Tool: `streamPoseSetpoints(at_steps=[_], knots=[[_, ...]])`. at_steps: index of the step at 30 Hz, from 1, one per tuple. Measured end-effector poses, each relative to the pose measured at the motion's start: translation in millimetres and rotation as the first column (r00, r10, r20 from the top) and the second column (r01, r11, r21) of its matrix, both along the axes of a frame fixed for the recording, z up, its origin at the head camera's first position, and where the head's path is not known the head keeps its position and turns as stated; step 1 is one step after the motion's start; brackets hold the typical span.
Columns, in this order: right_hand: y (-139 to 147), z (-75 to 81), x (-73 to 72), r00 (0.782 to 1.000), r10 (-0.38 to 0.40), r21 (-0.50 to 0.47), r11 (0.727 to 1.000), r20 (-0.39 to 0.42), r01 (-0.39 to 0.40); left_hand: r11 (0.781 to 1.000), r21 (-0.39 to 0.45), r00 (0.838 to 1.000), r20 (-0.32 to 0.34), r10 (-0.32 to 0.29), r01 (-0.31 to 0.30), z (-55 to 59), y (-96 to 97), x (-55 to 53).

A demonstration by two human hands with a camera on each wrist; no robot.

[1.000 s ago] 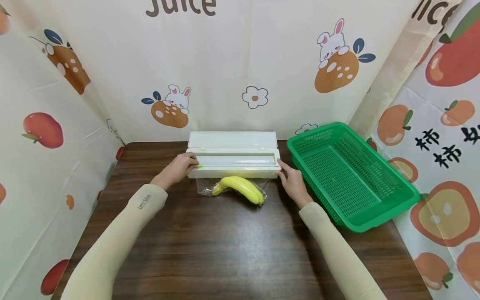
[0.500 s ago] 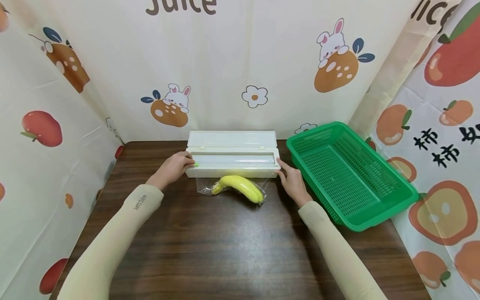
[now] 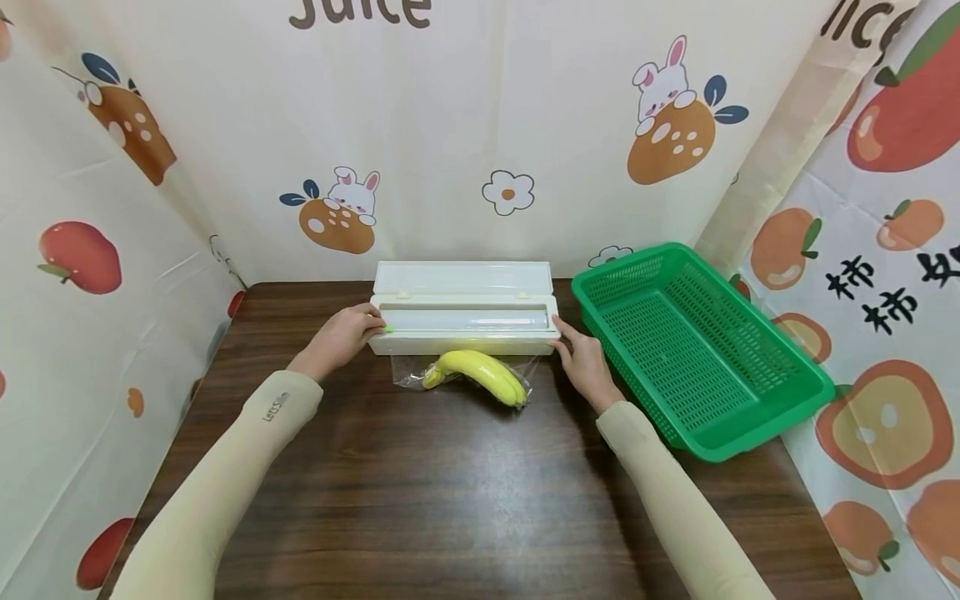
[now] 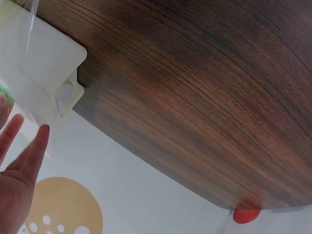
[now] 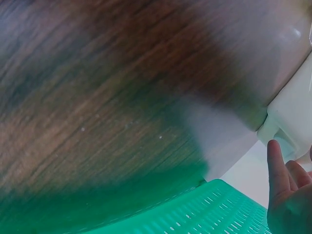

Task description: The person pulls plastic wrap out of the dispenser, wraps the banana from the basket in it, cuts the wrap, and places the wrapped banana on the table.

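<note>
A white cling film dispenser (image 3: 427,343) stands at the back of the table, its lid (image 3: 465,277) raised and a film roll (image 3: 465,320) inside. At its left end my left hand (image 3: 339,340) pinches the small green slide cutter (image 3: 388,329), which also shows at the left edge of the left wrist view. My right hand (image 3: 585,365) grips the dispenser's right end between thumb and fingers; the right wrist view catches some of these fingers beside the white end. Clear film (image 3: 407,372) hangs from the dispenser's front around a yellow banana (image 3: 483,375).
To the right, a green plastic basket (image 3: 750,429) stands close beside my right hand and forearm. A printed cloth (image 3: 450,225) rises behind the dark wooden table (image 3: 450,500), with more cloth along both sides.
My left hand has slid a little to the left with the slide cutter, up to the dispenser's left end. The dispenser shifted slightly left; my right hand stays at its right end.
</note>
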State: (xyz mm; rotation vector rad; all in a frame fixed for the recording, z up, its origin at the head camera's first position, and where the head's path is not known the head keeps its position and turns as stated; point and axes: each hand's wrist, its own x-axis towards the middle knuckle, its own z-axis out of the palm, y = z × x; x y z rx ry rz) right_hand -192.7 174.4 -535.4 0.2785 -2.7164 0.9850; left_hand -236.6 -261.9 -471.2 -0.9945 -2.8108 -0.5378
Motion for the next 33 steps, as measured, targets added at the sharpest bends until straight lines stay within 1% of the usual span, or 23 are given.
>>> streamPoseSetpoints(at_steps=[6,17,20,25,28,33], knots=[[0.4,0.2,0.2,1.000,0.001,-0.003,1.000,-0.007,-0.001,0.999,0.054,1.000,-0.002,-0.008,0.008,-2.3,-3.0,0.7],[0.3,0.3,0.4,1.000,0.006,-0.001,1.000,-0.014,-0.006,0.997,0.072,1.000,-0.019,0.015,-0.014,-3.8,-8.5,2.8],[0.4,0.8,0.6,1.000,0.007,-0.001,1.000,-0.012,-0.007,0.996,0.073,0.999,-0.020,0.042,-0.041,-2.8,-11.4,4.7],[0.8,1.6,0.8,1.000,0.000,0.013,1.000,-0.008,0.000,0.997,0.062,0.998,-0.032,0.054,-0.052,-2.0,-14.1,5.4],[0.3,2.0,0.3,1.000,-0.001,0.027,1.000,-0.001,0.001,0.998,0.047,0.998,-0.019,0.052,-0.051,-1.8,-15.1,4.8],[-1.2,3.1,0.4,1.000,-0.002,0.059,0.998,0.019,0.001,0.997,0.026,0.997,0.023,0.069,-0.069,-1.3,-16.4,5.5]])
